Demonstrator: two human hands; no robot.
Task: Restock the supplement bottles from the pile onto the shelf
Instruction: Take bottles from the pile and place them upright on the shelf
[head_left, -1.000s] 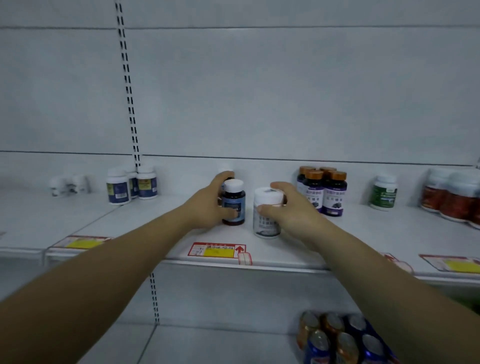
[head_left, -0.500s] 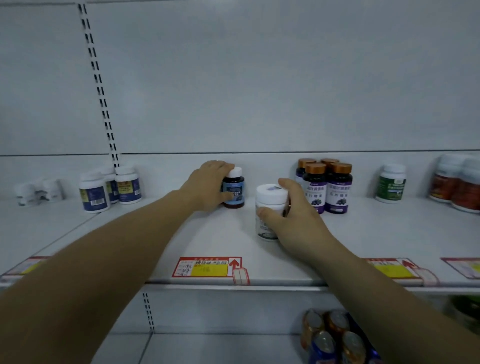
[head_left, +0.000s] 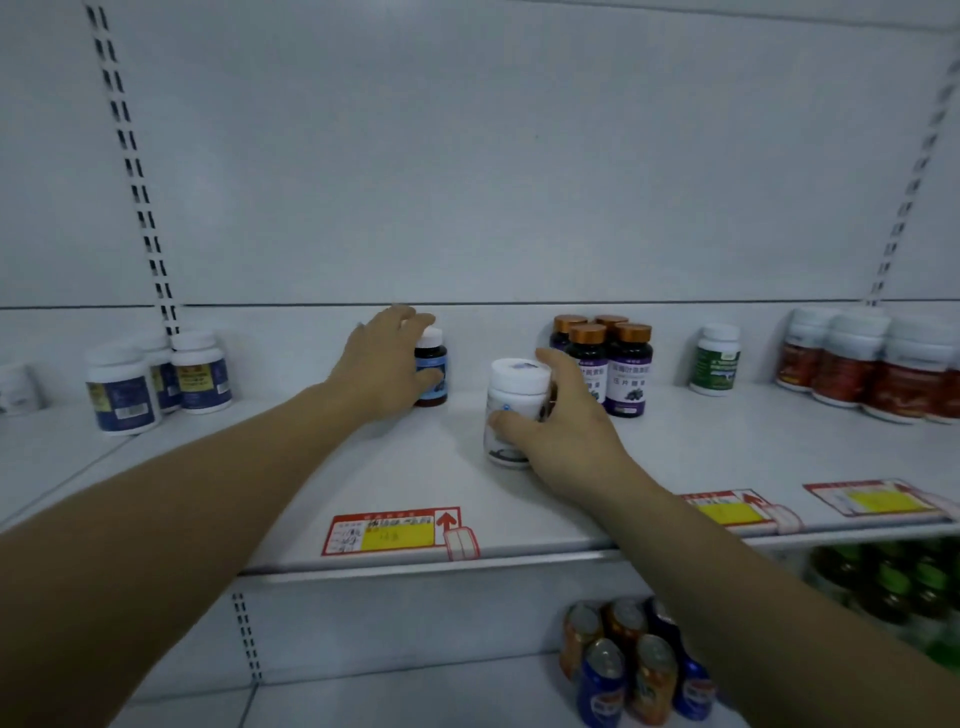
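Both arms reach onto the white shelf (head_left: 363, 467). My left hand (head_left: 382, 364) grips a small dark bottle with a blue label and white cap (head_left: 432, 371), standing upright near the shelf's back wall. Closer to the front, my right hand (head_left: 558, 431) wraps around a white bottle with a white cap (head_left: 514, 400), which stands upright on the shelf. My right palm hides that bottle's right side.
Dark purple-label bottles with copper caps (head_left: 621, 371) stand just right of my right hand. Further right are a green bottle (head_left: 716, 361) and red-label bottles (head_left: 857, 364). White blue-label bottles (head_left: 156, 379) stand at left. Drink cans (head_left: 628, 665) fill the lower shelf.
My left hand pushed the dark bottle back toward the shelf's rear wall. My right hand stayed on the white bottle, which remains near the shelf's middle.
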